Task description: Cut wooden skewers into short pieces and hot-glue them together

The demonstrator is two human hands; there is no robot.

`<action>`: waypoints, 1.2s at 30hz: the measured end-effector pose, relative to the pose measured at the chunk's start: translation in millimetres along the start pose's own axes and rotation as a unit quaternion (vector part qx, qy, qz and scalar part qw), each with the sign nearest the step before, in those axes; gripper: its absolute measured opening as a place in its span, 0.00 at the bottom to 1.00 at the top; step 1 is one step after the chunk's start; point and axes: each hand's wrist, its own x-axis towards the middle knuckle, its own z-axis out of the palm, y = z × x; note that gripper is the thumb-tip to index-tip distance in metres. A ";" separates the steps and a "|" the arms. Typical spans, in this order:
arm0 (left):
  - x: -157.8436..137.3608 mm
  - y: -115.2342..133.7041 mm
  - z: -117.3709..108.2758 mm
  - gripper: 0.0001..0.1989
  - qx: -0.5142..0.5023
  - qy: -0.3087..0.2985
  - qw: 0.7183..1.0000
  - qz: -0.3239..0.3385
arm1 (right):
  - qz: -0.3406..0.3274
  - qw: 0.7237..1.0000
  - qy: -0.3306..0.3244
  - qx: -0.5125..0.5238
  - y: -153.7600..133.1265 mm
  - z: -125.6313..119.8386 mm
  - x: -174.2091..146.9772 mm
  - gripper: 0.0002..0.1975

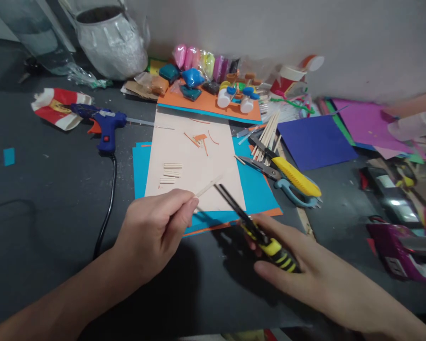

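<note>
Pinched in my left hand (159,232) is a thin wooden stick (208,186), its free end pointing up and to the right. My right hand (287,260) grips black-and-yellow pliers (261,234), whose long narrow jaws lie close to the stick's tip; blur hides whether they touch it. Under both, a pale paper sheet (206,163) rests on blue and orange sheets. Several short cut sticks (172,166) lie in small groups on the pale sheet. Orange paper scraps (200,138) are scattered farther up on it.
A blue glue gun (108,124) lies at left, its cord (109,208) running toward me. Scissors (287,187), a yellow utility knife (294,175) and long sticks (270,135) sit right of the sheet. Clay packets (191,78) line the back. A purple stapler-like object (401,251) is at far right.
</note>
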 end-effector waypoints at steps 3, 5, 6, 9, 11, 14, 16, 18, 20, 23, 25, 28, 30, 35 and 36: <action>0.3 1.1 0.1 0.14 0.015 -0.001 1.000 0.020 | 0.053 0.994 0.046 -0.087 19.6 -1.1 4.0 0.25; 0.0 0.5 1.2 0.14 0.039 -0.005 0.998 0.042 | 0.082 0.979 0.077 -0.169 30.7 1.6 10.7 0.25; -0.2 -0.2 1.8 0.13 0.052 -0.005 0.997 0.052 | 0.086 0.969 0.090 -0.213 34.7 3.4 14.0 0.26; -0.5 -3.7 3.8 0.12 0.091 -0.001 0.993 0.074 | 0.055 0.936 0.126 -0.323 35.3 6.2 18.2 0.29; -0.5 -6.0 5.1 0.12 0.112 -0.001 0.990 0.084 | 0.010 0.922 0.161 -0.351 24.1 4.3 15.3 0.23; -0.4 -7.4 7.3 0.13 0.129 -0.013 0.985 0.112 | -0.123 0.902 0.276 -0.307 -4.7 -0.4 10.7 0.10; -0.3 -6.6 9.0 0.14 0.129 -0.030 0.982 0.136 | -0.222 0.868 0.305 -0.323 -23.3 -0.6 14.6 0.14; -0.5 -5.5 10.6 0.14 0.122 -0.040 0.980 0.153 | -0.276 0.875 0.246 -0.312 -35.0 3.0 25.3 0.12; -1.3 -5.4 12.1 0.12 0.119 -0.038 0.980 0.157 | -0.298 0.887 0.197 -0.294 -38.3 9.2 38.7 0.13; -3.6 -8.6 14.4 0.11 0.139 -0.018 0.977 0.159 | -0.297 0.895 0.168 -0.287 -35.0 19.1 53.2 0.14; -5.0 -12.1 16.1 0.10 0.165 -0.019 0.972 0.165 | -0.289 0.899 0.161 -0.286 -32.4 24.3 56.9 0.12; -5.1 -16.3 18.4 0.11 0.209 -0.047 0.963 0.163 | -0.276 0.907 0.141 -0.284 -31.4 29.1 58.0 0.09; -3.4 -17.0 19.6 0.11 0.241 -0.074 0.956 0.148 | -0.266 0.913 0.125 -0.284 -31.8 30.7 58.6 0.09; 2.1 -15.0 20.0 0.12 0.259 -0.128 0.948 0.134 | -0.238 0.924 0.090 -0.286 -33.1 32.8 61.0 0.09; 2.6 -14.7 19.8 0.13 0.259 -0.134 0.947 0.132 | -0.232 0.926 0.083 -0.286 -33.5 33.2 61.2 0.09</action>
